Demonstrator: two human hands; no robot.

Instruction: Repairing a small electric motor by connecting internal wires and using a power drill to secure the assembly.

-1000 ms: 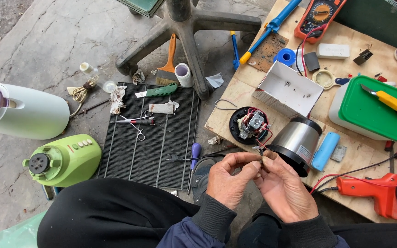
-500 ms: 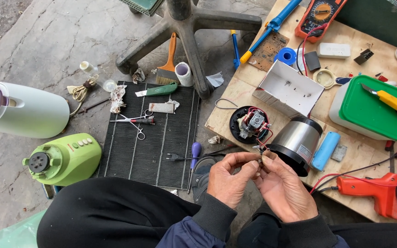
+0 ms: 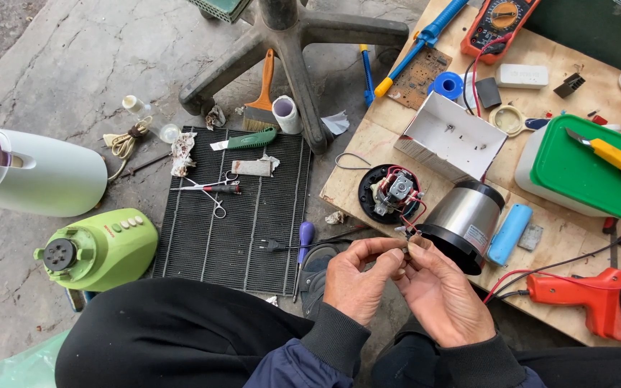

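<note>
Change: your hands have barely shifted since a second ago.
Room: shiny steel cylindrical housing just right; wooden board's near edge beside your knuckles.
Wires: thin red and white leads, far of your fingertips.
Left hand: pinching the leads.
Right hand: pinching them too.

Cracked grey concrete floor in even daylight. A dark swivel-chair base stands at the top, beside a low plywood board at the right edge.
</note>
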